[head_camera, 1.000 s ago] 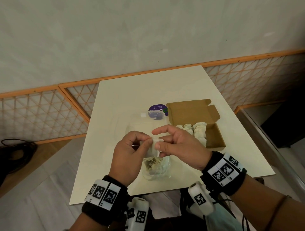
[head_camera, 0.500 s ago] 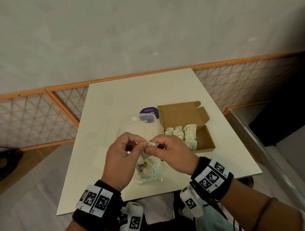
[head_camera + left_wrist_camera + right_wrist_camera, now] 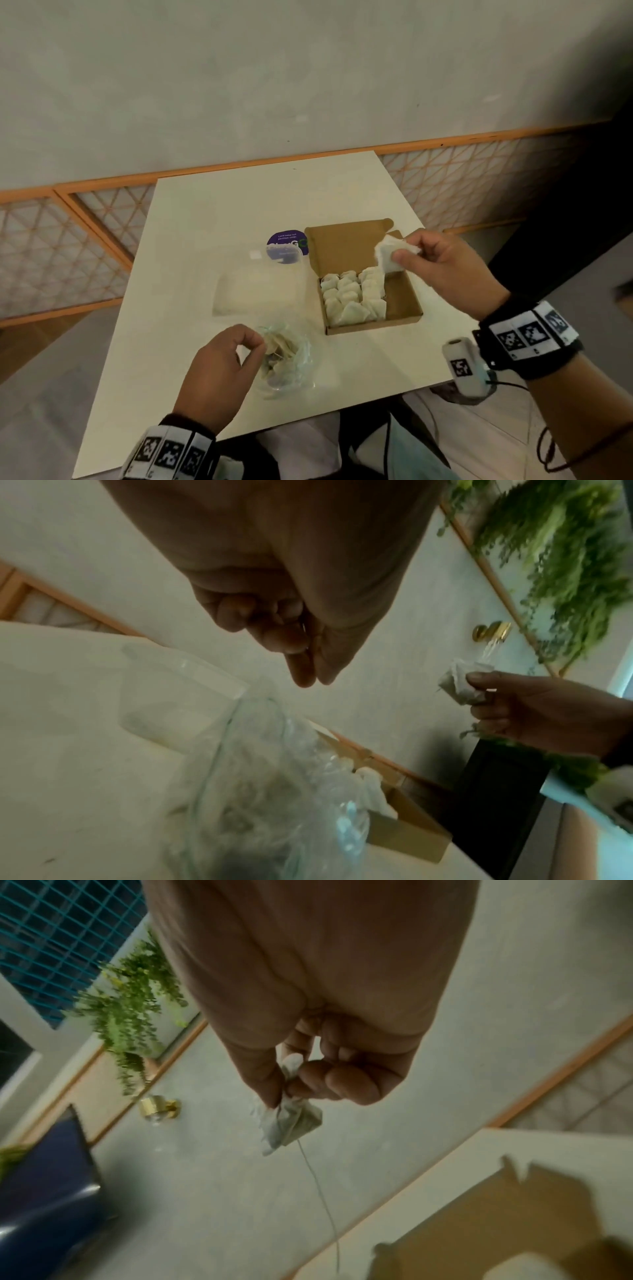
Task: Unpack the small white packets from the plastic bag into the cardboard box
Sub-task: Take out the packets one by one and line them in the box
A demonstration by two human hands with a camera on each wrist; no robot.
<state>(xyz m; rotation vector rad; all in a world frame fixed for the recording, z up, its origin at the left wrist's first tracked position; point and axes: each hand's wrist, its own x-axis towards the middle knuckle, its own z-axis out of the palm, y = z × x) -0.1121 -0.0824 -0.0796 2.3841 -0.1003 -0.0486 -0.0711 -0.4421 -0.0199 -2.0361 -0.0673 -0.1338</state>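
My right hand (image 3: 399,255) pinches one small white packet (image 3: 388,257) between thumb and fingers, in the air over the far right corner of the open cardboard box (image 3: 404,308). In the right wrist view the packet (image 3: 291,1123) hangs crumpled below my fingertips and a thin string (image 3: 318,1185) trails from it. Several white packets (image 3: 349,298) fill the box's left part. The clear plastic bag (image 3: 291,363) with more packets lies near the table's front edge. My left hand (image 3: 255,342) hovers at its left rim, fingers curled, thumb against forefinger, nothing visibly held.
A clear plastic tub (image 3: 257,291) lies left of the box, with a round purple label (image 3: 286,243) behind it. The cream table (image 3: 239,212) ends just in front of the bag. An orange lattice railing (image 3: 102,219) runs behind the table.
Both hands held the packet together above the bag. My left hand let go and stayed by the bag; my right hand carried the packet right and away, over the box.
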